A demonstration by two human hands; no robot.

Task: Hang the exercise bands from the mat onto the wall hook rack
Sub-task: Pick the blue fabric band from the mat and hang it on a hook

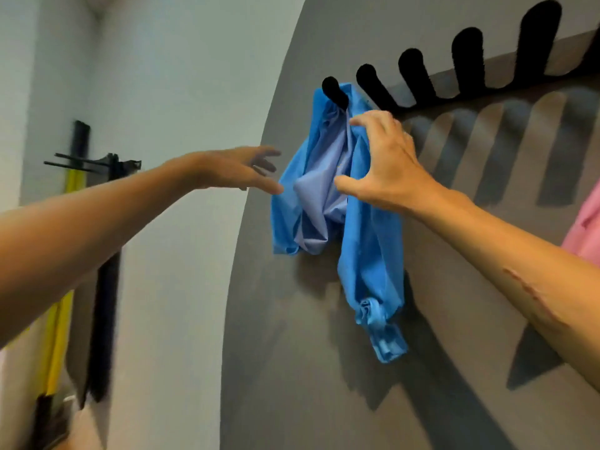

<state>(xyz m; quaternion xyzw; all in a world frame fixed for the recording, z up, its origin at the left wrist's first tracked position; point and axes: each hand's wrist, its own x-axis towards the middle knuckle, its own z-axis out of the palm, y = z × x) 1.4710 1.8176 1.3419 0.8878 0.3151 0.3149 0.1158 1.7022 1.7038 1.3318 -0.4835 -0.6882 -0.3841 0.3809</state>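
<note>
Blue band (357, 222), black hook rack (422, 79), grey wall (308, 368), pink band (584, 228).

Bright, even indoor light falls from above and to the left, throwing long slanted shadows of the hook rack (461, 76) down the grey wall (292, 352). The blue band (367, 254) casts a dark shadow lower right. The left hand (233, 170) is motion-blurred (so is the frame's left edge). Wide-angle distortion bends the wall's edge.

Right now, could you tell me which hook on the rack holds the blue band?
The leftmost hook; the blue band hangs from it, the others are bare.
</note>
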